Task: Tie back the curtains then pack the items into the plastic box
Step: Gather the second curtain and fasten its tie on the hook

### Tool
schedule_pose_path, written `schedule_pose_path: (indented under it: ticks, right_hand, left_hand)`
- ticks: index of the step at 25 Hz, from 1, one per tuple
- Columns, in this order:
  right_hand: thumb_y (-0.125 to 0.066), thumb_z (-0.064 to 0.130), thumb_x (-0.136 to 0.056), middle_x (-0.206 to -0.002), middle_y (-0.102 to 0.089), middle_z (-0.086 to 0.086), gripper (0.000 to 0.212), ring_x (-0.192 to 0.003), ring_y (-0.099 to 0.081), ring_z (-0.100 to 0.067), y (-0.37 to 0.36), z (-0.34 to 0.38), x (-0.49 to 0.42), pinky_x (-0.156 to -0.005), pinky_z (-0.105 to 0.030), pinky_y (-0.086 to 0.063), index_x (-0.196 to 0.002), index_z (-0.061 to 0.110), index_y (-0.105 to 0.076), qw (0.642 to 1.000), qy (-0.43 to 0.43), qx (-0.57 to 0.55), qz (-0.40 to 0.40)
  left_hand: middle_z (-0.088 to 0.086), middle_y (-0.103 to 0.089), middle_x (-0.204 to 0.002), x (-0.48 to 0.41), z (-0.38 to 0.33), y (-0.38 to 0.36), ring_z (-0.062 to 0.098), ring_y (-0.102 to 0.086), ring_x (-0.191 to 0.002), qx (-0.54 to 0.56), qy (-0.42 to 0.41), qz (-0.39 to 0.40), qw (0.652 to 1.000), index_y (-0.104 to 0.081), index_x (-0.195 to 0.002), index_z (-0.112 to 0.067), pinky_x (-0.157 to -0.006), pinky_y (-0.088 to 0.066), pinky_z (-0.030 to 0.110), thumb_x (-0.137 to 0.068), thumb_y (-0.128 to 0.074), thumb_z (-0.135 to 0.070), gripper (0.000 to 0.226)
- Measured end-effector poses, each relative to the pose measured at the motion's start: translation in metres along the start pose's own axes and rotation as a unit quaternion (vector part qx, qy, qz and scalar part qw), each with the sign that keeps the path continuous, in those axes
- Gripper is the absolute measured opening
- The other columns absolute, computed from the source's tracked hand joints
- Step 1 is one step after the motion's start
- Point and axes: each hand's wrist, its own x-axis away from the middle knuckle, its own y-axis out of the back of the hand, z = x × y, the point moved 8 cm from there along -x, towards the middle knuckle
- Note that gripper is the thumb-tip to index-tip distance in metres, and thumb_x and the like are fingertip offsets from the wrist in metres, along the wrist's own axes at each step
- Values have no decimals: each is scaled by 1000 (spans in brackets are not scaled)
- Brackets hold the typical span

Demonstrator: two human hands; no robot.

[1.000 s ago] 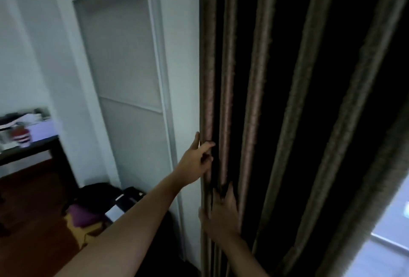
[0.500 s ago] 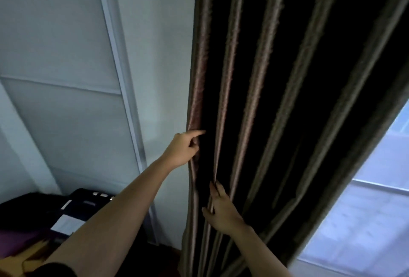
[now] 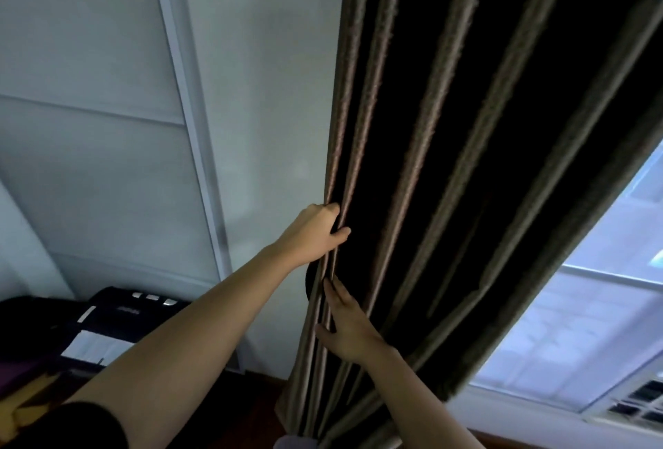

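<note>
A dark pleated curtain [image 3: 466, 133] with brownish fold ridges hangs from the top of the head view down to the floor, bunched toward the wall. My left hand [image 3: 315, 233] grips the curtain's leftmost folds at its edge, fingers curled around them. My right hand [image 3: 346, 326] lies lower, fingers stretched up along the folds and thumb out, pressing against the fabric. No tie-back and no plastic box are in view.
A white wall [image 3: 265, 90] and a white panelled sliding door [image 3: 89, 161] stand left of the curtain. Dark bags and a black case [image 3: 118, 308] lie on the floor at lower left. A bright window [image 3: 581, 334] shows at lower right.
My left hand has closed around the edge folds instead of just touching them. My right hand has slid slightly up the folds, and the view has shifted a little to the right.
</note>
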Motion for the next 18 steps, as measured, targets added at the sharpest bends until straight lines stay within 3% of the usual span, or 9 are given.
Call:
schedule_pose_path:
  ticks: [2, 3, 5, 6, 7, 10, 14, 18]
  right_hand:
    - [-55, 30, -89, -159, 4, 0, 74, -147, -5, -25, 11, 2, 5, -120, -35, -12, -149, 15, -16, 998, 28, 8, -51]
    - [-57, 27, -86, -158, -4, -1, 65, -146, -10, -25, 27, 6, 10, -120, -40, -15, -145, 15, -32, 989, 56, 22, -134]
    - [-63, 18, -80, -155, -17, -13, 49, -144, -19, -29, 69, 4, 28, -117, -42, -22, -129, 17, -54, 939, 52, 28, -339]
    - [-66, 16, -79, -154, -17, -18, 48, -143, -19, -32, 89, -1, 34, -115, -40, -24, -126, 17, -56, 914, 19, 6, -406]
    - [-68, 16, -78, -153, -13, -22, 51, -143, -17, -35, 106, -5, 32, -114, -40, -25, -127, 17, -55, 905, -12, -16, -425]
    - [-65, 25, -82, -154, -10, -18, 65, -141, -22, -33, 127, -15, 0, -115, -36, -27, -141, 13, -38, 947, -56, -35, -313]
    - [-58, 19, -86, -150, -24, -6, 70, -135, -35, -20, 94, -11, -7, -110, -19, -26, -147, 12, -23, 980, 20, -11, -195]
    - [-53, 17, -89, -158, -7, -1, 73, -141, -25, -20, 45, -23, 3, -109, -15, -15, -150, 15, -12, 993, 26, 21, -112]
  left_hand:
    - [2, -43, -66, 1, 3, 2, 20, -45, -58, -22, 3, -8, 1000, -37, -75, -9, -56, -31, 28, -92, -54, -22, 27]
    - [4, -44, -69, 2, 5, 4, 21, -45, -61, -28, 1, -12, 1000, -37, -76, -10, -57, -31, 28, -93, -52, -20, 25]
    - [6, -44, -73, 5, 6, 6, 21, -44, -63, -34, -6, -13, 999, -37, -78, -10, -59, -31, 28, -94, -50, -19, 23]
    - [6, -45, -73, 7, 5, 7, 21, -44, -63, -39, -12, -12, 999, -37, -78, -10, -59, -30, 28, -95, -49, -19, 22]
    - [7, -45, -74, 8, 3, 7, 20, -44, -64, -45, -21, -10, 999, -37, -78, -10, -59, -30, 28, -95, -48, -18, 22]
    - [8, -46, -75, 8, 4, 6, 22, -45, -65, -59, -30, -11, 998, -39, -80, -9, -60, -32, 30, -96, -46, -17, 19]
    - [1, -41, -65, 0, 7, 0, 22, -47, -61, -47, -27, 18, 998, -36, -77, -9, -57, -32, 29, -95, -44, -12, 20]
    - [2, -44, -67, -6, 8, -8, 19, -46, -57, -42, -31, 63, 997, -40, -83, -9, -50, -33, 26, -96, -41, -10, 14]
